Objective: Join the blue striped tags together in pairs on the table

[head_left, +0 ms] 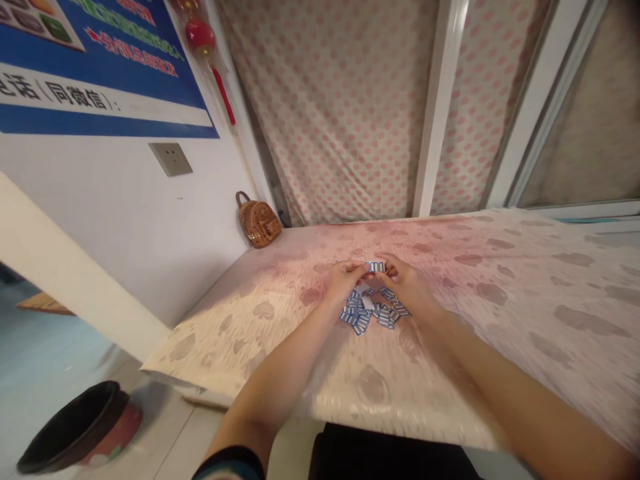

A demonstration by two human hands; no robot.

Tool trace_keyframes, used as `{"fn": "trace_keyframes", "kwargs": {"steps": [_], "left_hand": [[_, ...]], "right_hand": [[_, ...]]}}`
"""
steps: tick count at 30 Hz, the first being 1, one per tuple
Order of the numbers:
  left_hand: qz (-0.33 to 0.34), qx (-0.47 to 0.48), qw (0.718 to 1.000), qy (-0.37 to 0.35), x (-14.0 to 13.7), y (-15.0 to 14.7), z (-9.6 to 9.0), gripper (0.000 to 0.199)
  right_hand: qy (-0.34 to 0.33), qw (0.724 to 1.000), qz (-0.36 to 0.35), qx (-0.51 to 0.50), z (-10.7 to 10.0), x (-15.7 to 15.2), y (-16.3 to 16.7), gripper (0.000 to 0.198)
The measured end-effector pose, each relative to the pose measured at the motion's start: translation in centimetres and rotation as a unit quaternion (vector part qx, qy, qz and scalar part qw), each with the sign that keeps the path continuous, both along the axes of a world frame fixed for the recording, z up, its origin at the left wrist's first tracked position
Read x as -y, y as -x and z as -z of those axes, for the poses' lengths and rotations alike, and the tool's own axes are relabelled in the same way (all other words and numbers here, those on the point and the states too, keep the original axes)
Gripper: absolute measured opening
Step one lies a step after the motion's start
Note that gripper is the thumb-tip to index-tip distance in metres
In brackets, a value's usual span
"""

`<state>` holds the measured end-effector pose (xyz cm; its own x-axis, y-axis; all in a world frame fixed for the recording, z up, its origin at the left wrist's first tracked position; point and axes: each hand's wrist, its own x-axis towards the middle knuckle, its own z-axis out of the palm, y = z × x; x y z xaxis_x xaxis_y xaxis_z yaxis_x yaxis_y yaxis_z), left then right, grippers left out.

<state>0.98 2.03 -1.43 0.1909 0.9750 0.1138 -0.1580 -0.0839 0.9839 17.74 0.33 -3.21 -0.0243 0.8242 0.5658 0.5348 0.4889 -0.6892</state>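
Observation:
Between my two hands is a small blue-and-white striped card (376, 267), held up just above the table. My left hand (345, 277) pinches its left end, the thumb lying along the edge. The right end is between the fingers of my right hand (401, 275). Just below my hands, a loose heap of similar striped cards (358, 313) lies spread on the table, several of them overlapping. One plain white piece (368, 303) shows among them. Print on the cards is too small to read.
A patterned cloth covers the table (280, 320). A small brown backpack-shaped bag (261, 223) stands at the back left against the wall. Dotted curtains (340, 120) hang behind the table. On the floor at lower left is a dark-lined bin (113, 427).

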Motion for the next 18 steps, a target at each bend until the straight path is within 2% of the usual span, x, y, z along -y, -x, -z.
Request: {"fn": "trace_keyframes", "kwargs": {"steps": [3, 5, 13, 18], "left_hand": [[0.005, -0.002, 1.000, -0.012, -0.5, 0.0, 0.1, 0.020], [0.011, -0.010, 1.000, -0.019, -0.6, 0.0, 0.2, 0.023], [0.031, -0.045, 0.998, -0.036, -0.6, 0.0, 0.4, 0.028], [0.037, -0.115, 0.992, -0.037, -2.1, 1.2, 0.7, 0.025]], "right_hand": [[0.043, 0.994, -0.031, -0.094, 0.0, -0.4, 0.0, 0.027], [0.058, 0.989, -0.053, -0.122, -0.2, -0.5, 0.0, 0.017], [0.099, 0.982, -0.068, -0.144, -0.8, -0.1, 0.0, 0.009], [0.111, 0.980, -0.048, -0.159, -0.5, -0.6, -0.8, 0.009]]}}
